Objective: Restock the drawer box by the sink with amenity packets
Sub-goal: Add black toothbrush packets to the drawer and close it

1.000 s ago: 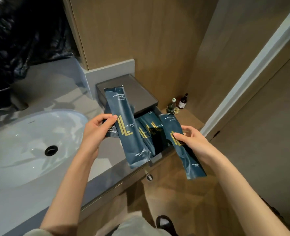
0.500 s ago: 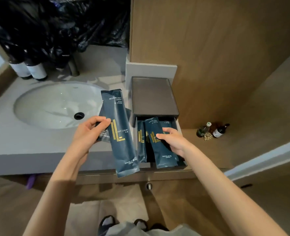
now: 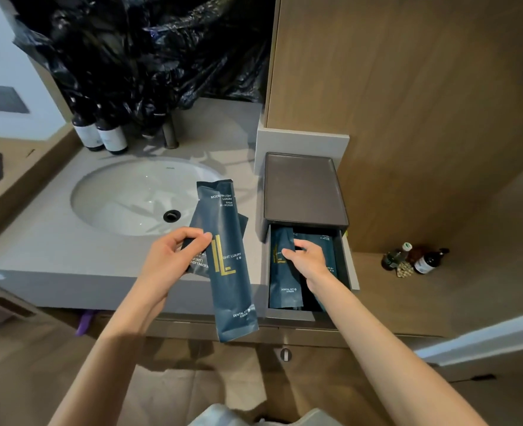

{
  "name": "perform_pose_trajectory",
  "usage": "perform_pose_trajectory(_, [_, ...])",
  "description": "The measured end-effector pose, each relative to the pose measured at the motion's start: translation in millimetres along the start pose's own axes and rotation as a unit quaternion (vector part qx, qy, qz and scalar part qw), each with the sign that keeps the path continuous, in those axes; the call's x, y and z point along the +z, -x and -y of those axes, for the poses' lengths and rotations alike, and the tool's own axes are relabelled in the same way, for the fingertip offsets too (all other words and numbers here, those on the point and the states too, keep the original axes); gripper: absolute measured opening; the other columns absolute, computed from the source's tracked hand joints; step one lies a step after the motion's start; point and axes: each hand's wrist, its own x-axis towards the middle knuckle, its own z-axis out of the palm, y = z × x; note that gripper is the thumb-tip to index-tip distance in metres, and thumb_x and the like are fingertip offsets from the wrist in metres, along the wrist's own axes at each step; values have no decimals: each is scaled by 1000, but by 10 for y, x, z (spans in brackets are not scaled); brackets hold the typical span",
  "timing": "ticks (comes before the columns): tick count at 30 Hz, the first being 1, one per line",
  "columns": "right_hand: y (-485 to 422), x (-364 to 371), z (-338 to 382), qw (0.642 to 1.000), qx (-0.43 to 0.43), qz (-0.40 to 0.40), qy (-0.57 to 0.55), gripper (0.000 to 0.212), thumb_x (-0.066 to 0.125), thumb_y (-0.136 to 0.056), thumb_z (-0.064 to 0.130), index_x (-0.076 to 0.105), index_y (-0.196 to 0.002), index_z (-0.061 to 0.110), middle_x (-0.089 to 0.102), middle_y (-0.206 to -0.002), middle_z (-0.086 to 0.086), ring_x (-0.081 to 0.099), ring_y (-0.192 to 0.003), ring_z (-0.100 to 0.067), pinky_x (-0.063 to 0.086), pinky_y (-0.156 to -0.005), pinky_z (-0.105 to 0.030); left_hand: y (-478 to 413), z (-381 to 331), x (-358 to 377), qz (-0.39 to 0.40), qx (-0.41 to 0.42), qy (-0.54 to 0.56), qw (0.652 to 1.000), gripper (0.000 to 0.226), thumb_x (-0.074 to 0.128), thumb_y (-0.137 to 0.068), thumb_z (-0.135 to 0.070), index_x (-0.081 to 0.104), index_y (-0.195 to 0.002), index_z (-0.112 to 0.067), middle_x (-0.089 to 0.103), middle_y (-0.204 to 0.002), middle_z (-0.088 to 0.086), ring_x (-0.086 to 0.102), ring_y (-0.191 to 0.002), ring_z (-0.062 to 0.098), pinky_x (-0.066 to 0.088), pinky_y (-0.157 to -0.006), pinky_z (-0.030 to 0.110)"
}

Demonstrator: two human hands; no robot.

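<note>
My left hand (image 3: 168,262) holds a small bundle of long dark blue foil packets with gold letters (image 3: 226,262) above the front edge of the pale grey stone counter (image 3: 54,250), between the white oval sink (image 3: 137,198) and the dark grey drawer box (image 3: 303,192). My thumb presses on the front packet, which stands almost upright. My fingers are curled behind the bundle, where the other packets are tilted. The drawer (image 3: 349,265) of the box is pulled out toward me. My right hand (image 3: 311,261) is inside it, thumb and fingers bent around the upper part of a dark blue packet (image 3: 285,290) that lies flat in the left side of the drawer. More packets lie under my wrist.
</note>
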Motion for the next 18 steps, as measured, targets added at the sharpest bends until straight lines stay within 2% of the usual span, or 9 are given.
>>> perform_pose_trajectory(2, [-18, 52, -15, 1000, 2, -10, -1, 49, 71, -84, 13, 55, -131, 13, 57, -132, -9, 52, -122, -25, 41, -96, -29, -12, 5, -28, 8, 7, -3, 1000, 8, 66, -87, -20, 66, -80, -15, 63, -81, -6, 50, -52, -7, 35, -47, 8])
perform_pose_trajectory(4, [-8, 71, -46, 1000, 1, -16, 1, 50, 71, -84, 11, 55, -132, 12, 57, -132, -9, 52, -122, -24, 41, -94, -28, -14, 21, -55, 15, 8, -5, 1000, 8, 66, -87, -19, 67, -81, -13, 65, -83, -5, 53, -57, -7, 36, -49, 6])
perform_pose_trajectory(7, [26, 55, -80, 999, -16, -32, 15, 51, 72, -83, 13, 55, -131, 10, 60, -126, -10, 55, -117, -23, 42, -93, -28, -7, 45, -81, 26, 0, -9, 1000, 9, 67, -86, -20, 68, -83, -12, 66, -87, -4, 56, -65, -4, 39, -60, 13])
perform_pose_trajectory(12, [69, 1, -86, 978, -121, -76, 151, 56, 78, -78, 25, 56, -128, 15, 62, -108, -5, 59, -104, -20, 46, -88, -29, -6, 70, -71, 41, -13, -2, 999, 13, 67, -86, -22, 68, -88, -9, 68, -93, 0, 58, -78, 6, 41, -69, 19])
perform_pose_trajectory(15, [100, -114, -113, 952, -193, -50, 233, 56, 78, -78, 21, 56, -129, 18, 52, -123, -4, 54, -108, -19, 45, -97, -30, -2, 85, -63, 46, -13, -2, 999, 11, 67, -86, -21, 69, -85, -11, 68, -92, -1, 57, -78, 7, 40, -67, 19])
perform_pose_trajectory(18, [132, -274, -100, 919, -218, 54, 324, 71, 78, -77, 21, 47, -140, 19, 39, -145, -3, 43, -128, -24, 36, -108, -33, 0, 129, -59, 43, -26, 6, 999, 9, 68, -85, -22, 69, -82, -15, 67, -91, -3, 57, -79, 7, 40, -70, 21])
